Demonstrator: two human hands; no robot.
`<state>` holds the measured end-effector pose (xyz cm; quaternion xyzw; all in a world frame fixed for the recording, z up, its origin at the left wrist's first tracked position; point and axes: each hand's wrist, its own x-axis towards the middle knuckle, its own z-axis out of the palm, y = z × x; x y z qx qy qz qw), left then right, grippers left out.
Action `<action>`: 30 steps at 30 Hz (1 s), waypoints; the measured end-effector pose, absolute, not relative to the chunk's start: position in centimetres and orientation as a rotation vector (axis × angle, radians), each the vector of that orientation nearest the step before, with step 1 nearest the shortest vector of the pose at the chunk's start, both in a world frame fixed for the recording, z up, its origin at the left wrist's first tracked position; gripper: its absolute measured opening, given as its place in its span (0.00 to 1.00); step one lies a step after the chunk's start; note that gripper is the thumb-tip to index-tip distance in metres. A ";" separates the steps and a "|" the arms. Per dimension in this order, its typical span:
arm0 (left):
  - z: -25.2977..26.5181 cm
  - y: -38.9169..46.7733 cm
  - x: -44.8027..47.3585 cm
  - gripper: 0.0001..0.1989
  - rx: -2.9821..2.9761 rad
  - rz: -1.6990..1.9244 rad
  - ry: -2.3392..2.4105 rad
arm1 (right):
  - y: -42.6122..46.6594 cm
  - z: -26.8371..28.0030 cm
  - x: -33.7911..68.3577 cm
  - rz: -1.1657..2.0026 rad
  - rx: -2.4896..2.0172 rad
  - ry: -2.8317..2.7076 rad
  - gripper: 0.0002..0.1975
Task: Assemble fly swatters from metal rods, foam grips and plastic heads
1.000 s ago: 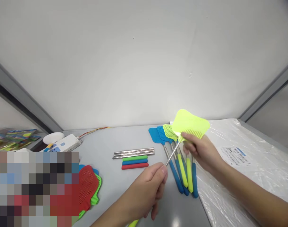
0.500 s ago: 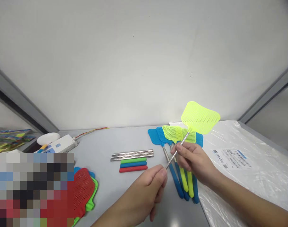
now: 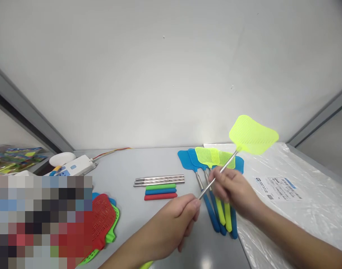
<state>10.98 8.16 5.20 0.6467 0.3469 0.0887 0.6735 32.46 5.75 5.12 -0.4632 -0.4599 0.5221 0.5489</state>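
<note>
A yellow fly swatter [image 3: 253, 135] is held up at a slant over the table, its mesh head at the upper right. My left hand [image 3: 184, 220] is closed around its lower part; a bit of yellow [image 3: 146, 265] shows below my left forearm. The fingers of my right hand [image 3: 232, 188] close on the thin metal rod [image 3: 229, 163] below the head. Behind and under my right hand lie several finished-looking swatters with blue heads [image 3: 185, 160] and yellow heads [image 3: 206, 156], fanned out with handles towards me.
Left of the hands lie several metal rods [image 3: 159, 180], with green [image 3: 161, 186], blue [image 3: 161, 191] and red [image 3: 161, 196] handles. Further left are red [image 3: 105, 215] and green [image 3: 111, 237] swatter heads, partly behind blurred blocks. A power strip [image 3: 78, 167] stands behind; clear plastic wrap [image 3: 313, 213] covers the right.
The yellow head has moved up and right, away from my left hand, and more of the metal rod shows. My right hand has shifted slightly right along with it.
</note>
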 end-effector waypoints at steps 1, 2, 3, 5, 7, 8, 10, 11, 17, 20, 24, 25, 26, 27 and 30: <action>5.5 8.4 10.8 0.19 1.472 0.181 0.795 | 6.3 5.6 33.6 1.174 -1.087 -1.006 0.17; 5.8 8.6 10.7 0.19 1.488 0.159 0.809 | 6.9 6.1 34.6 1.100 -1.068 -0.923 0.16; 6.1 8.8 10.5 0.19 1.502 0.137 0.819 | 7.4 6.5 35.5 1.067 -1.040 -0.875 0.15; 6.4 9.2 10.4 0.19 1.514 0.100 0.819 | 7.9 6.8 36.4 1.053 -0.994 -0.825 0.15; 6.2 9.3 10.6 0.19 1.484 0.090 0.806 | 7.8 6.3 35.8 1.069 -0.994 -0.824 0.14; 6.0 9.3 10.7 0.19 1.461 0.100 0.798 | 7.4 5.8 35.0 1.092 -1.023 -0.855 0.14; 5.4 9.1 10.9 0.18 1.414 0.133 0.773 | 6.4 4.7 33.0 1.202 -1.098 -1.001 0.14; 5.1 8.9 11.0 0.18 1.394 0.147 0.758 | 5.8 4.2 32.0 1.278 -1.127 -1.096 0.14; 5.1 8.5 10.9 0.19 1.331 0.151 0.694 | 4.5 4.0 30.6 1.299 -1.079 -1.258 0.16; 5.4 8.9 10.6 0.20 1.332 0.153 0.671 | 5.5 5.5 32.9 1.194 -1.086 -1.112 0.16; 5.3 9.4 10.2 0.19 1.359 0.154 0.693 | 7.1 7.2 36.1 0.967 -1.023 -0.879 0.15; 5.3 9.5 10.1 0.19 1.364 0.147 0.694 | 7.3 7.4 36.5 0.932 -1.006 -0.863 0.15; 5.2 9.5 10.1 0.19 1.369 0.140 0.692 | 7.4 7.3 36.6 0.906 -0.992 -0.854 0.15; 5.1 9.4 10.2 0.19 1.371 0.133 0.691 | 7.4 7.1 36.4 0.893 -0.983 -0.853 0.15; 5.0 9.2 10.4 0.19 1.361 0.117 0.696 | 6.6 5.7 34.4 0.951 -1.003 -0.933 0.14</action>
